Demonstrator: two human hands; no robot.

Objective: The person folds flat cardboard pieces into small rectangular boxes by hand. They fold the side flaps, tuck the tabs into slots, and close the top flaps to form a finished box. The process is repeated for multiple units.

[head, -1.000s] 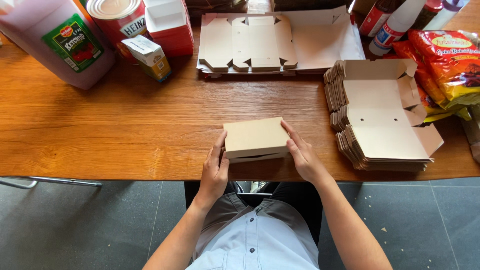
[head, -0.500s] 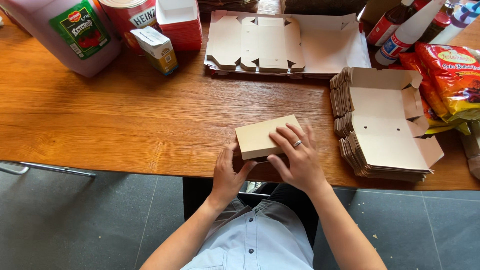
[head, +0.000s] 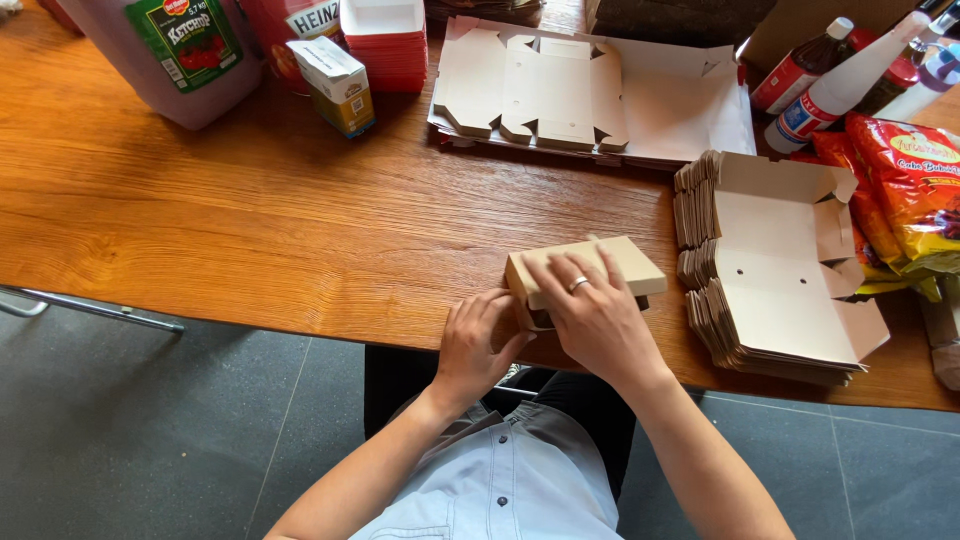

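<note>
Now the small cardboard box (head: 585,275) sits turned toward 2 o'clock; your right hand (head: 595,315) presses flat on top, left hand (head: 480,340) fingers probably tucking its near-left flap.

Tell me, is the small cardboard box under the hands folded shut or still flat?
Folded shut: the box stands as a closed block, right hand pressing its lid, left hand at its end.
</note>
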